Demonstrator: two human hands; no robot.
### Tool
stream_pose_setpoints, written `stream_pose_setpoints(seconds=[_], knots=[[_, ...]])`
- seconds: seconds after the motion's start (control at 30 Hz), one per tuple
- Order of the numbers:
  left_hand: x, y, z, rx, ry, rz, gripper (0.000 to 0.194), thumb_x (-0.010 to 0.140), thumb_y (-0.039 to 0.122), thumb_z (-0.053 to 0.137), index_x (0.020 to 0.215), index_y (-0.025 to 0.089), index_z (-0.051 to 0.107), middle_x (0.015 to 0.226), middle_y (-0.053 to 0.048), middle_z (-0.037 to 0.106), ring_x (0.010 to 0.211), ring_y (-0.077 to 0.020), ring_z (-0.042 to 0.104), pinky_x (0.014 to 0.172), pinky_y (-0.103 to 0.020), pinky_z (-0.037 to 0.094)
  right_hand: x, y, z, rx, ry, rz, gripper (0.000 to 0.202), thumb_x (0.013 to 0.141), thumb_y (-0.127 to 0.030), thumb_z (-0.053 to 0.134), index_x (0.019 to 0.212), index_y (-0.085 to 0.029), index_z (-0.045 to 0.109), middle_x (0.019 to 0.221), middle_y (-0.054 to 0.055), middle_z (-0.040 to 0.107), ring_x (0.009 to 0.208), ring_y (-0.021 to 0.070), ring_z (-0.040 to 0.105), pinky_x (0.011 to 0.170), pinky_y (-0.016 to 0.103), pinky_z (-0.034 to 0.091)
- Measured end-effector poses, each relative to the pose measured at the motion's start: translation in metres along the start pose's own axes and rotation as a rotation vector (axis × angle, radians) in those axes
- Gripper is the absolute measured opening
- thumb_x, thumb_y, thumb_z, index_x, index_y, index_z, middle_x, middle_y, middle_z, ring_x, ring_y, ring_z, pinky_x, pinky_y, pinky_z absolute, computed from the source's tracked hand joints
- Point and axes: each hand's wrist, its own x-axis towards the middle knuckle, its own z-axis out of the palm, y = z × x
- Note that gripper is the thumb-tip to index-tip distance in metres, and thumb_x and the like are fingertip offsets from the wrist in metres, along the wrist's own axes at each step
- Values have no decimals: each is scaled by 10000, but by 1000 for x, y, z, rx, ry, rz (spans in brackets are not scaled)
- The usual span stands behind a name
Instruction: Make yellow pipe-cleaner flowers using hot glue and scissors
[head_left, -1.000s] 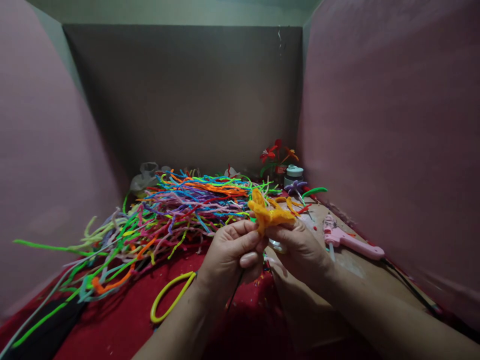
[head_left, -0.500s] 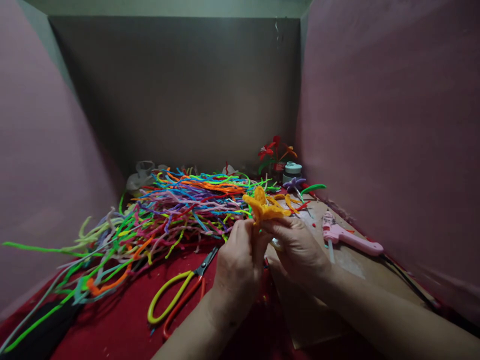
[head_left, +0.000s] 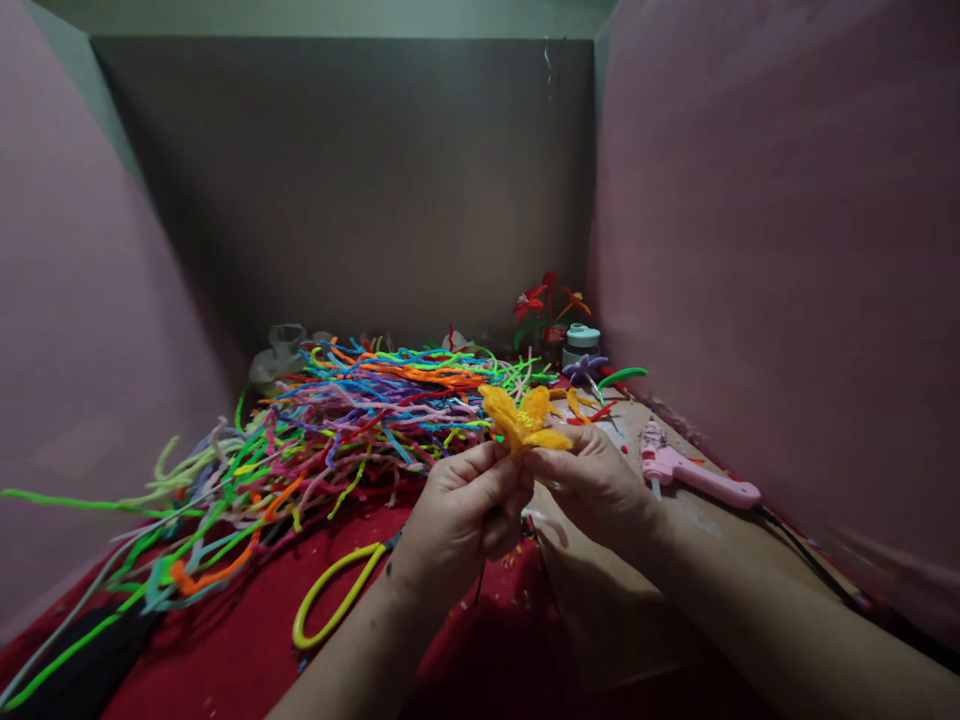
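Note:
A fuzzy orange-yellow pipe-cleaner flower (head_left: 517, 420) with yellow bits at its centre is held up between both hands. My left hand (head_left: 469, 500) is closed round the flower's base, and a thin dark stem shows below the fingers. With thumb and fingers my right hand (head_left: 592, 480) pinches the flower's right side, near its lower petal. Behind my left wrist lie scissors with a yellow handle (head_left: 337, 595), partly hidden by the forearm.
A large heap of coloured pipe cleaners (head_left: 360, 410) spreads over the red cloth (head_left: 225, 640). On the right, a pink glue gun (head_left: 697, 475) rests on a brown board (head_left: 622, 610). Farther back are a purple flower (head_left: 585, 370), a lidded jar (head_left: 581, 340) and red flowers (head_left: 532, 300).
The flower has tilted and turned, so its centre now faces me more. My left hand has rolled and shifted left, covering more of the scissors.

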Motion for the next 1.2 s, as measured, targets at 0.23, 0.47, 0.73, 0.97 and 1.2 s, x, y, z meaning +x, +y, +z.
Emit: stream_pose_setpoints(seconds=[0.23,0.47,0.73,0.97,1.2], knots=[[0,4,1,265,15,-36,280,853,371,505,681,151,496,499,60,413,359,-32,317,373,-169,268,-2,-1,7,91,62,40,57,723,-226,688,735,-247,740,723,-7,679,677,141,577,737,313,445],[-3,-11,4,1011,371,407,133,828,294,534,771,174,535,693,8,531,617,-109,474,597,-230,377,-2,4,11,98,190,33,148,715,-201,703,841,-264,747,847,-4,699,775,143,598,792,293,444],[-2,-6,1,839,337,295,202,858,321,484,729,180,548,583,43,460,508,-87,405,502,-209,338,1,4,3,-55,136,9,157,722,-242,715,874,-265,744,834,3,707,744,126,599,780,286,463],[-1,-4,-4,917,412,345,174,856,292,489,739,181,554,560,55,411,502,-81,360,489,-204,302,5,-2,-8,-383,79,-37,202,704,-285,724,905,-270,737,893,24,687,826,163,588,771,325,472],[-2,-4,-1,726,379,255,178,828,319,549,728,173,566,573,51,398,505,-71,316,466,-195,265,3,-7,1,-449,199,-141,59,720,-263,699,757,-263,745,782,6,656,774,154,556,752,319,445]])
